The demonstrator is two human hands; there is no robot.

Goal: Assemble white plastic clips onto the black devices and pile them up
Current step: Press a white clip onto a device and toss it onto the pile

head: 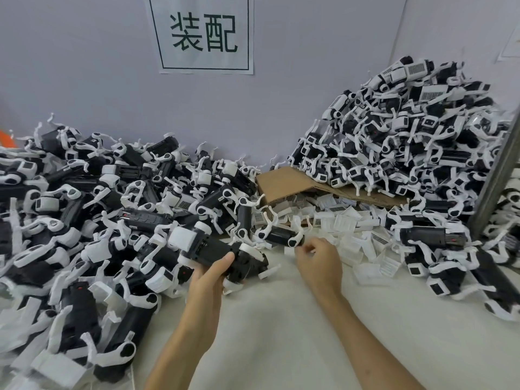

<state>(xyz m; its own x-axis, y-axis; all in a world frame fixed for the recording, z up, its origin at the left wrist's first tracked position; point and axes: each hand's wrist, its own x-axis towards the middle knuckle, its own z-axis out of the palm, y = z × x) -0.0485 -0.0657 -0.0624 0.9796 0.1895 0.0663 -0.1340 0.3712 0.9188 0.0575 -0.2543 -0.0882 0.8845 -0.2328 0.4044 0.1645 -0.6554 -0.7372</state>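
- Grips a black device (213, 250) with the left hand (209, 280): thumb laid over the top of the body, the other fingers curled underneath (a full hold, not a pinch).
- Holds this device low over the table (281, 333), white-capped end pointing away from the hand and to the left.
- Stretches the right hand (319, 263) forward, back of the hand up, fingers bent and drawn together at the tips.
- Cannot tell whether these fingertips pinch anything: a small white piece shows just at them, too small to say if held or only lying there.
- Just beyond the right fingertips, lying on the table: a second device (278, 236), black, with white parts at both ends.
- Further beyond and to the right of the right hand: loose white clips (346, 223), spread in a shallow layer, some with barcode labels.
- Behind the clips and partly over them: a bent sheet of cardboard (292, 182).
- Far beyond and to the right of the right hand: the right heap (408, 142), tall, against the wall, made of black devices with white parts, its near edge resting on the cardboard.
- To the left of the left hand: the left heap (84, 209), lower and wider, coming close beside the left forearm.
- High above both hands, on the wall: a sign (202, 35) with two printed characters inside a frame.
- At the right edge, past the right heap: a grey metal post (498, 175), slanted in the view.
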